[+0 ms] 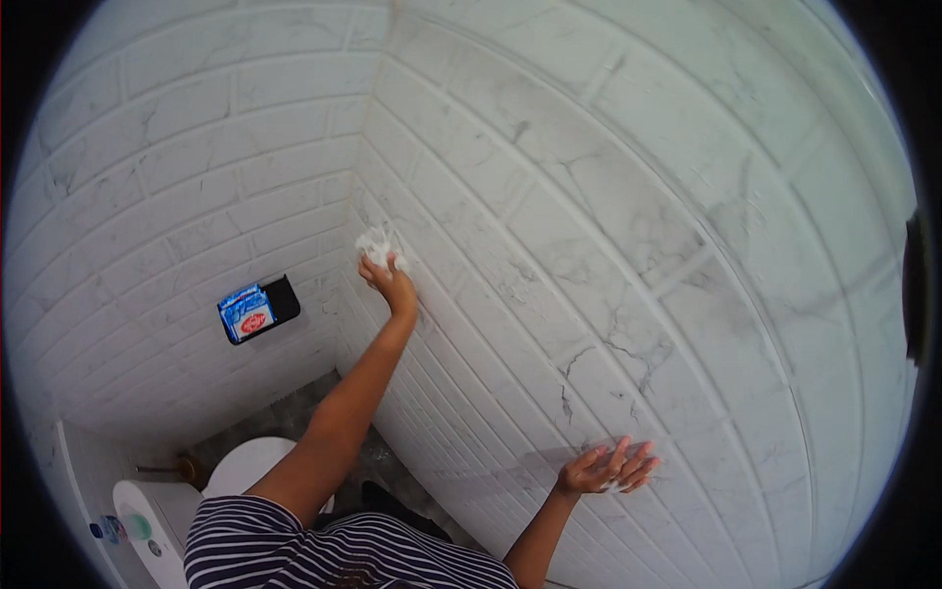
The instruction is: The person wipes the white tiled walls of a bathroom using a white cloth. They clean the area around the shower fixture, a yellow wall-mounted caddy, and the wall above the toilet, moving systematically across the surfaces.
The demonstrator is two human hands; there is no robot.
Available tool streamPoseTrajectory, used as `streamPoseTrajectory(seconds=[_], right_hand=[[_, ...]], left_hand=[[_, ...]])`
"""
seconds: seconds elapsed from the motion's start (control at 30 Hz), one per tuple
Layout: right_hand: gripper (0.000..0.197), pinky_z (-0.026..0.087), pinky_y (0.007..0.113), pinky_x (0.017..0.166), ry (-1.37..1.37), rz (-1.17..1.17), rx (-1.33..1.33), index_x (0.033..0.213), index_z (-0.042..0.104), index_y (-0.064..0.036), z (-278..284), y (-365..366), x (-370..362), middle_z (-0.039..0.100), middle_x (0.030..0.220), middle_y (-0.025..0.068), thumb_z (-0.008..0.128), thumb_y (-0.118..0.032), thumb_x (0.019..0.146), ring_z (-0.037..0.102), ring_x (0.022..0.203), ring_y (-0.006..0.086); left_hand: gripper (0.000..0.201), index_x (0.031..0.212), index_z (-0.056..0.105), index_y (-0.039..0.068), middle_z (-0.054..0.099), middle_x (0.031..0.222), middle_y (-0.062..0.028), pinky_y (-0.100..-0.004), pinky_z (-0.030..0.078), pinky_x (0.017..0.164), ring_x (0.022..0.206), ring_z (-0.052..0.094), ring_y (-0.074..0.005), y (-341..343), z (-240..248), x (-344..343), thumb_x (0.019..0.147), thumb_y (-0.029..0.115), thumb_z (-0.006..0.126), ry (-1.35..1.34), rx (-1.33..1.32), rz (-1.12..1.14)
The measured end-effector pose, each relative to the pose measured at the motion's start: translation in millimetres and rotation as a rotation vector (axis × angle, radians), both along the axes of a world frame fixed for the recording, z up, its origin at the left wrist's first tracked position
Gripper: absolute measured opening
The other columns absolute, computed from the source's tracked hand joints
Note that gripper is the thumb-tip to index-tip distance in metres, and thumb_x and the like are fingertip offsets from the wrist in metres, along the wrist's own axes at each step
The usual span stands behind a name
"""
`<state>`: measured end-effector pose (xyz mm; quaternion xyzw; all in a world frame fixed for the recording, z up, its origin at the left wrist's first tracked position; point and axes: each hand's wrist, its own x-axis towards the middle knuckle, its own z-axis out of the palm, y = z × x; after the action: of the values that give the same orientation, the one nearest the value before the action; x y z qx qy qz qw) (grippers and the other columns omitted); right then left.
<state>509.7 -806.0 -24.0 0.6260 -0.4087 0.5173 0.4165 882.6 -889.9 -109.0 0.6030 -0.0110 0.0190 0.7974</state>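
Note:
My left hand (pixel 391 283) is raised toward the corner. Its fingers are closed around a crumpled white wipe (pixel 381 243), which is pressed on the marble-patterned tile wall (pixel 589 285). Lower and to the right, my right hand (pixel 610 469) is held beside the same wall with its fingers spread. A small whitish patch shows at its palm; whether that is foam or a scrap of wipe I cannot make out. Whether this hand touches the tiles is also unclear.
On the left wall a black holder (pixel 282 299) carries a blue and white packet (pixel 247 312). Below are a white toilet (pixel 245 463), its cistern (pixel 162 530) with a bottle (pixel 110 529) and a greenish tub (pixel 137 527), and a brown pot (pixel 188 469). Dark floor (pixel 378 456) shows between.

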Motion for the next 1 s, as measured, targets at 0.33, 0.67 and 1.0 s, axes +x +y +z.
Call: streamPoseTrajectory(seconds=[0.33, 0.67, 1.0], right_hand=[[0.031, 0.008, 0.046, 0.107, 0.009, -0.027, 0.02, 0.116, 0.051, -0.0112, -2.6, 3.0, -6.0, 0.044, 0.132, 0.0116, 0.043, -0.016, 0.087, 0.027, 0.13, 0.0342], [0.03, 0.01, 0.044, 0.106, -0.003, 0.035, -0.011, 0.114, 0.054, -0.0099, -0.3, 2.2, -9.8, 0.046, 0.131, 0.0121, 0.046, -0.011, 0.085, 0.03, 0.128, 0.0335], [0.03, 0.011, 0.045, 0.106, -0.016, 0.031, 0.01, 0.113, 0.054, -0.0093, -0.8, 3.4, -3.5, 0.046, 0.13, 0.0123, 0.045, -0.012, 0.085, 0.031, 0.127, 0.0345]], left_hand=[[0.038, 0.109, 0.056, 0.02, 0.032, 0.122, -0.0179, -0.056, 0.02, 0.099, 0.118, 0.026, -0.0395, 89.6, 30.1, -229.0, 0.073, 0.025, 0.067, -1.118, -0.16, -0.544], [0.047, 0.126, 0.036, 0.0, 0.025, 0.135, -0.0176, -0.0411, 0.022, 0.103, 0.126, 0.023, -0.0348, 33.8, 90.9, -81.3, 0.083, 0.008, 0.055, -0.35, -0.356, -0.32], [0.041, 0.117, 0.054, 0.02, 0.034, 0.125, -0.0133, -0.0504, 0.022, 0.102, 0.123, 0.026, -0.0355, 85.6, 153.3, -190.1, 0.077, 0.016, 0.062, -1.337, -0.083, -0.427]])
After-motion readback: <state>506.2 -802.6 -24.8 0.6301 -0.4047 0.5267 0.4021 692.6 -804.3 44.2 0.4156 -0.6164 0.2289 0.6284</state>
